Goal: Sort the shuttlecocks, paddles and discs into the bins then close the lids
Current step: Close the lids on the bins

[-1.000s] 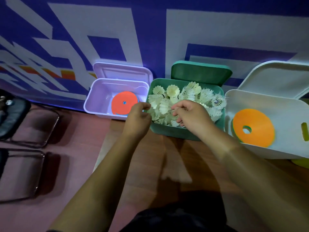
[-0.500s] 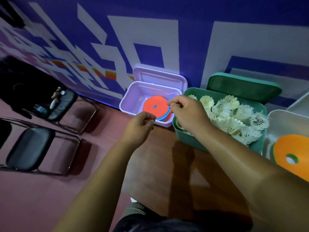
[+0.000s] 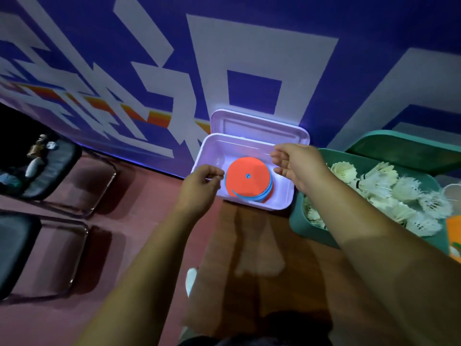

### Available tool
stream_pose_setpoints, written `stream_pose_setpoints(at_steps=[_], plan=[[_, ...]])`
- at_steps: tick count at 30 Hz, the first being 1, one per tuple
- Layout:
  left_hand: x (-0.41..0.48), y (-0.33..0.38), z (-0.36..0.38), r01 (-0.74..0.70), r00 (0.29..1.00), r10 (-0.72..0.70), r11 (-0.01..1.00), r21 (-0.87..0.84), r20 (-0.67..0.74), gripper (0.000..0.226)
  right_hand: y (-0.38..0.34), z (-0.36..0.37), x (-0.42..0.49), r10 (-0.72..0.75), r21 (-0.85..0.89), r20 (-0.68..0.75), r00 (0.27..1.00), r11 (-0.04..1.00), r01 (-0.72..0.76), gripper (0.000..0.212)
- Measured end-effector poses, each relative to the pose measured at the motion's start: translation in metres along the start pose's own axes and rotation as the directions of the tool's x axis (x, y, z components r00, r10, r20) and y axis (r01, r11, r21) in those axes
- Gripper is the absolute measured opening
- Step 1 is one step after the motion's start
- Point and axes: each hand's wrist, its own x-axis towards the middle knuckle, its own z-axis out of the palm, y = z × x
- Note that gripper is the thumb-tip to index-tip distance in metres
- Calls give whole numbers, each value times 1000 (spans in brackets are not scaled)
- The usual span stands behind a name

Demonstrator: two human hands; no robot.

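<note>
A lilac bin (image 3: 287,196) stands against the wall with its lid (image 3: 259,126) tipped up behind it. Inside lies a stack of orange and blue discs (image 3: 248,179). My left hand (image 3: 199,186) hovers at the bin's front left corner, fingers curled and pinched, holding nothing that I can see. My right hand (image 3: 296,166) is over the bin's right side, fingers apart and empty. To the right a green bin (image 3: 299,226) is heaped with white shuttlecocks (image 3: 389,193), its green lid (image 3: 409,153) leaning open behind.
The bins sit on a wooden table (image 3: 262,258) beside a reddish floor. Two black chairs (image 3: 50,168) stand at the left, one carrying small items. An orange disc (image 3: 452,231) peeks in at the right edge. The blue and white wall is directly behind.
The view swung left from the green shuttlecock bin to the lilac bin. Both hands left the shuttlecocks and moved over the lilac bin; my right hand's fingers spread.
</note>
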Motion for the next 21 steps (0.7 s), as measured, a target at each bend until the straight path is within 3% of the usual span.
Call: stream_pose_setpoints(at_steps=[3,8,13,21], plan=[[30,-10,-27,4,999,-3,1000,-20,40,21,-1,25,27,84,104,-100,991,992,-74,9],[73,-17,-51,-33,980,29,999,17,198,15,-4,54,60,151,277,-167,974,956,-101,22],[111,2,-56,-60,950,59,998,-7,308,14,-5,60,75,157,302,-203,967,949,-91,18],[137,22,-54,-48,930,53,999,-24,364,16,-14,47,87,160,334,-210,964,939,-83,13]])
